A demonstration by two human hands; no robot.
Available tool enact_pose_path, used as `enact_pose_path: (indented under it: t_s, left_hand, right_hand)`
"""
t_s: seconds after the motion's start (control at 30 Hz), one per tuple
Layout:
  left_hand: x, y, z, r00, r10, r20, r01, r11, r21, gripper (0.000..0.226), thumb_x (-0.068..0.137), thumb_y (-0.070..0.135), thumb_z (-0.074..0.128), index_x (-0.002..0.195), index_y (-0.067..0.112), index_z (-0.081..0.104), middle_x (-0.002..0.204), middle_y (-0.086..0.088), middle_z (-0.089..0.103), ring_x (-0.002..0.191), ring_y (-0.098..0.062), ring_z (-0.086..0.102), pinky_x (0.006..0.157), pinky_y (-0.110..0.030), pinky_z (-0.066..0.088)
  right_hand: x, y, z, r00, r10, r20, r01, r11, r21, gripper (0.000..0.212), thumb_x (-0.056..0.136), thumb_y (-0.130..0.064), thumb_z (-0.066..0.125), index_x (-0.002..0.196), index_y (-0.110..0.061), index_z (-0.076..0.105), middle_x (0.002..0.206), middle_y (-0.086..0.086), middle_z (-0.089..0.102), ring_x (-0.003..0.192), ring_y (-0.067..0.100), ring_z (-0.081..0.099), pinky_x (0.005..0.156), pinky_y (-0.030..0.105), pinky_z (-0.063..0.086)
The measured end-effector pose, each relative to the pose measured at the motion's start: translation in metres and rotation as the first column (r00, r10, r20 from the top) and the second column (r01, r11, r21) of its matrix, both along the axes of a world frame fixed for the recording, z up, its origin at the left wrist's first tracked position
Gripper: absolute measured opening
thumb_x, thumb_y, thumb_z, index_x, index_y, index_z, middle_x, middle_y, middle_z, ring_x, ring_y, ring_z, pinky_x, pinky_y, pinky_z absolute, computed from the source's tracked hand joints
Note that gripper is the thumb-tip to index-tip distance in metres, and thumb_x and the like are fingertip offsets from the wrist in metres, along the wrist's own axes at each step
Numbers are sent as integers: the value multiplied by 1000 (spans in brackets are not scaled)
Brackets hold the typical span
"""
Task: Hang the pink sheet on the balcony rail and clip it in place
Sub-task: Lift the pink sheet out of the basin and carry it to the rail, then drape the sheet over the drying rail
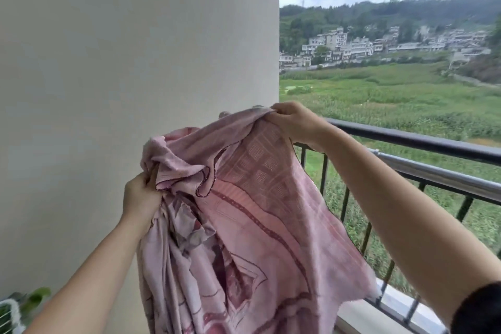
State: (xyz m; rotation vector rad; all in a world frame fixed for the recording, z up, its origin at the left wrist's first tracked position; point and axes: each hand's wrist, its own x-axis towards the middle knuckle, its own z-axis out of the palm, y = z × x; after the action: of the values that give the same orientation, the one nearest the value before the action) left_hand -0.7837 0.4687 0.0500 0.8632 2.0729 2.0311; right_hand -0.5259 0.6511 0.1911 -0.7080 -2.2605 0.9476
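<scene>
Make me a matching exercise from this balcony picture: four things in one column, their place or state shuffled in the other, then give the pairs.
Column one
1. left hand
2. right hand
3. balcony rail
4. plant

Column two
A. dark metal bar running along the right side
B. low in the left corner, by the wall
C. pinches the top edge of the pink sheet, held high
D. grips a bunched fold of the pink sheet, lower down

Pairs: 1-D, 2-C, 3-A, 4-B.
</scene>
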Motion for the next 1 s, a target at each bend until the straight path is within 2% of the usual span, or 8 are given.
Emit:
enact_pose_path:
  t_s: [0.1, 0.2, 0.3, 0.43, 0.6, 0.7, 0.8, 1.0]
  left_hand:
    - [-7, 0, -7, 994, 25, 104, -26, 1000, 10, 42, 90, 55, 59, 73, 17, 70, 71, -3, 64, 67, -19, 53, 61, -36, 40]
    - [-6, 4, -3, 986, 0, 165, -3, 1000, 17, 53, 83, 64, 61, 76, 13, 71, 77, -5, 70, 71, -19, 60, 65, -36, 45]
    - [-6, 8, 6, 989, -56, 138, 52, 998, 28, 47, 83, 51, 67, 80, 5, 69, 77, -7, 69, 69, -19, 60, 64, -34, 45]
    - [-1, 20, 12, 983, -133, 123, 127, 990, 57, 18, 62, 23, 67, 72, 7, 69, 73, -10, 68, 72, -22, 61, 65, -37, 47]
    - [5, 27, 19, 975, -196, 100, 195, 981, 27, 64, 88, 59, 61, 76, -4, 67, 65, -9, 61, 62, -17, 54, 61, -32, 41]
    - [-4, 19, 23, 966, -245, 79, 252, 963, -99, 80, 77, 73, 55, 77, -6, 67, 67, -10, 64, 61, -21, 57, 61, -34, 41]
    - [-15, 9, 15, 954, -273, 125, 291, 944, -158, 60, 79, 65, 64, 76, 6, 77, 82, -14, 75, 79, -28, 72, 77, -41, 54]
    - [-23, -9, 3, 970, -232, 74, 243, 949, -200, 85, 62, 86, 63, 56, 2, 49, 55, -13, 47, 55, -19, 42, 61, -32, 33]
  right_hand:
    - [2, -3, -13, 972, 237, 13, -213, 897, -387, 26, 100, -24, 56, 116, -8, 69, 117, 22, 68, 93, 27, 66, 91, 43, 55]
    - [0, -13, -27, 746, 530, 404, -295, 806, -513, 30, 103, -24, 51, 121, -7, 68, 116, 16, 72, 98, 25, 69, 100, 40, 52]
    - [-16, -20, -44, 515, 335, 789, -364, 919, -152, 37, 99, -17, 57, 135, -22, 60, 131, 0, 65, 117, 18, 63, 104, 29, 47]
    - [-45, -37, -60, 869, 249, 428, -314, 946, 86, 65, 90, -40, 68, 148, -26, 41, 143, -3, 52, 125, 11, 55, 107, 32, 46]
    - [-75, -44, -77, 850, 178, 495, -336, 908, 251, 29, 96, -38, 62, 116, -19, 73, 106, -2, 75, 87, 11, 68, 86, 28, 57]
    - [-82, -19, -59, 988, -61, 143, -6, 905, 426, 26, 103, -28, 47, 108, -14, 69, 101, 7, 74, 81, 23, 67, 77, 44, 58]
    - [-86, 1, -25, 966, -199, -167, 235, 943, 235, 30, 100, -30, 39, 108, -10, 60, 98, 13, 69, 83, 32, 68, 73, 52, 58]
    - [-86, -5, -3, 966, -235, -107, 253, 945, 207, 29, 103, -31, 47, 113, -11, 64, 98, 5, 68, 74, 18, 65, 68, 36, 59]
